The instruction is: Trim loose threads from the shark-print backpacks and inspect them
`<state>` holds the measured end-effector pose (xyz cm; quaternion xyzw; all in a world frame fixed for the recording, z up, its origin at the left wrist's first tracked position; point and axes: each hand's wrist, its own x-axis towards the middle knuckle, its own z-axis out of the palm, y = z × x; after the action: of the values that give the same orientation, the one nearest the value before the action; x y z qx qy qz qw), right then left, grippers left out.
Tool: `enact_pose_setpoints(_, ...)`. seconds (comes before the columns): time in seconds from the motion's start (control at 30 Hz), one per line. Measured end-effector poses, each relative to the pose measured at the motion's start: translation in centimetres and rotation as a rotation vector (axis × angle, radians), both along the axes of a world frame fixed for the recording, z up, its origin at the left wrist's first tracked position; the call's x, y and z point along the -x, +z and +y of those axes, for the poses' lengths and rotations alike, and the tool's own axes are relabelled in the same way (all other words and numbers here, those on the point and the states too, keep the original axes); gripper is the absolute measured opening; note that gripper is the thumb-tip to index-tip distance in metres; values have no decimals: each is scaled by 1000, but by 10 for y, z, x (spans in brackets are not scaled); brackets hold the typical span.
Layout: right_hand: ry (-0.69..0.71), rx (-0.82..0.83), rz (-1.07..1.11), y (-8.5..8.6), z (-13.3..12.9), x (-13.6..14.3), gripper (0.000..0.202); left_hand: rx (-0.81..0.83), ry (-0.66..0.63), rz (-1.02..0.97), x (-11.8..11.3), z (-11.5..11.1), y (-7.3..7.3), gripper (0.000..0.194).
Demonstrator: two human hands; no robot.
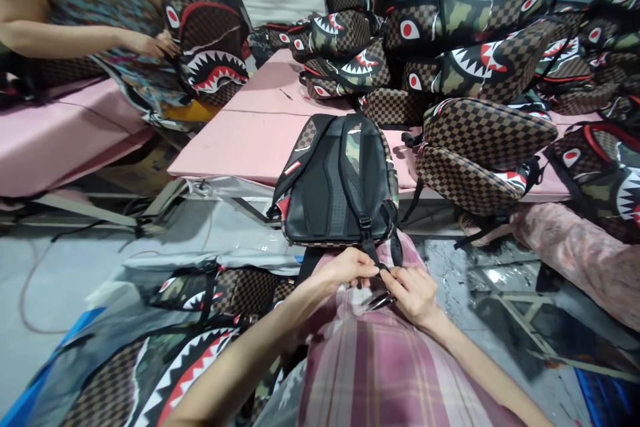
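Observation:
A black-backed backpack [325, 180] lies with its shoulder straps facing up, partly over the edge of the pink table [235, 140]. One black strap [369, 247] hangs from its lower right toward my lap. My left hand [353, 267] pinches the end of that strap. Right beside it, my right hand [413, 290] holds the same strap end between thumb and fingers. Dark metal scissors or a similar tool [381, 300] show under my right hand; how they are held is unclear.
Checkered shark-face backpacks [480, 67] are piled at the back right. More bags [190, 360] lie in plastic at lower left. At upper left a person [145, 47] handles another backpack [213, 47]. Someone's patterned-clothed leg [575, 253] is at right.

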<state>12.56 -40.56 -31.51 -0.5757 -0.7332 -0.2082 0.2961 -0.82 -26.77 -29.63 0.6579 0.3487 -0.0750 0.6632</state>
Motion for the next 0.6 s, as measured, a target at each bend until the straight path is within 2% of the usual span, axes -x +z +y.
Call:
enact_pose_setpoints(0.03,-3,1,0,0,-1,0,19,-85,22,-18,0,-2,4,23)
enact_pose_setpoints(0.13,-21,19,0,-3,-6,-1,19,-520,98,-107,1,-12,17,12)
enact_pose_setpoints(0.2,-42,38,7,-6,-9,0,19,-719,148,-188,4,-19,24,13)
enact_pose_setpoints(0.37,-77,119,1,-13,-10,5,17,-814,384,-329,11,-23,29,16)
enact_pose_setpoints(0.43,-102,128,1,-15,-7,5,17,-949,371,-362,13,-21,29,15)
enact_pose_setpoints(0.5,-130,143,33,-16,-4,4,19,-1185,298,-392,15,-19,28,14)
enact_pose_setpoints(0.6,-123,257,213,-12,-1,-1,20,-1456,224,-406,17,-19,23,11)
